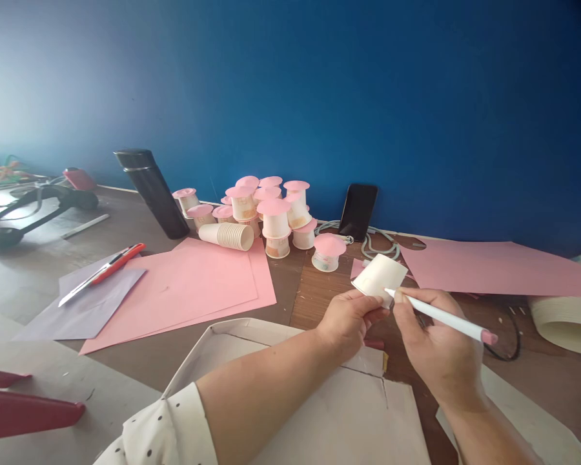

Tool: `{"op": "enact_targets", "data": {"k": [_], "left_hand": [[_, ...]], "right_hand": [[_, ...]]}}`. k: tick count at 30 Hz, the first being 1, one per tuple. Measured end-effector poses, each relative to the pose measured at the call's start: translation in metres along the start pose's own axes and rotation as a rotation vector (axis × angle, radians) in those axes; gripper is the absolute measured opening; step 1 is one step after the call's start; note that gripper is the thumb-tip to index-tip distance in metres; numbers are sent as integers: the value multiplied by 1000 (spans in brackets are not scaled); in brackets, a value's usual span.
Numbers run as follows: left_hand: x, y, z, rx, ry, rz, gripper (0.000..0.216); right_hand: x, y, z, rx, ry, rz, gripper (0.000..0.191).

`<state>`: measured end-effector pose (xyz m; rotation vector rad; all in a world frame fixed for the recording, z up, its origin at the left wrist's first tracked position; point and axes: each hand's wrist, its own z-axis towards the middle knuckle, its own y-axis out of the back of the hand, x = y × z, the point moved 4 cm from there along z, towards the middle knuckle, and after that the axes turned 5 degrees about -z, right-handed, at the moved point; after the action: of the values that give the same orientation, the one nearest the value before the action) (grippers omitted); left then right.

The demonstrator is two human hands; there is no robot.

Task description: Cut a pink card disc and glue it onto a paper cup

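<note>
My left hand is closed on a small white paper cup, held tilted above the table. My right hand grips a white pencil with a pink end; its tip touches the cup's side. Behind them stands a cluster of several small paper cups topped with pink paper discs. A stack of plain paper cups lies on its side beside them. One pink-topped cup stands alone, closest to my hands.
Pink paper sheets lie left and another pink sheet lies right. A red utility knife rests on lilac paper. A black flask, a leaning phone with cable, cardboard and a cream roll are around.
</note>
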<state>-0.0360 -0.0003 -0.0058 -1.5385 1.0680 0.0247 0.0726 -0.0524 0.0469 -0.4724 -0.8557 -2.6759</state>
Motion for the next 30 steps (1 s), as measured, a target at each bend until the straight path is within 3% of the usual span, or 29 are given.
{"op": "enact_targets", "data": {"k": [30], "left_hand": [[-1,-1,2,10,-19,-97,9]], "right_hand": [[-3,2,1,17,-37,-13,16]]}}
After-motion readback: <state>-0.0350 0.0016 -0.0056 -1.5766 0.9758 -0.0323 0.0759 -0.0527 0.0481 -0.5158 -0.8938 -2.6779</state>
